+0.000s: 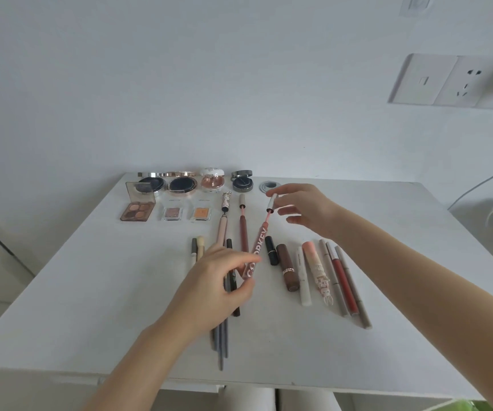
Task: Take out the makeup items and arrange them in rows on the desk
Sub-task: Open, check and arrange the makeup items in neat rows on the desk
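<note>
Pink lip gloss tube (pixel 254 256) tilted above desk (pixel 91 292), cap (pixel 272 203) pulled off; compacts, palettes, pencils in rows.

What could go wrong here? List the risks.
1. The lip gloss tube is open, its wand cap pulled out by the right hand; gloss could smear the desk.
2. The left hand hovers over the brushes and could knock them askew.

- Desk (pixel 91 292): compacts (pixel 180 183) in a row along its far edge, upper centre of frame.
- Palettes (pixel 137 213) just before them.
- Lipsticks and pencils (pixel 322 274) lower right of these.
- Brushes (pixel 220 336) lower centre.
</note>
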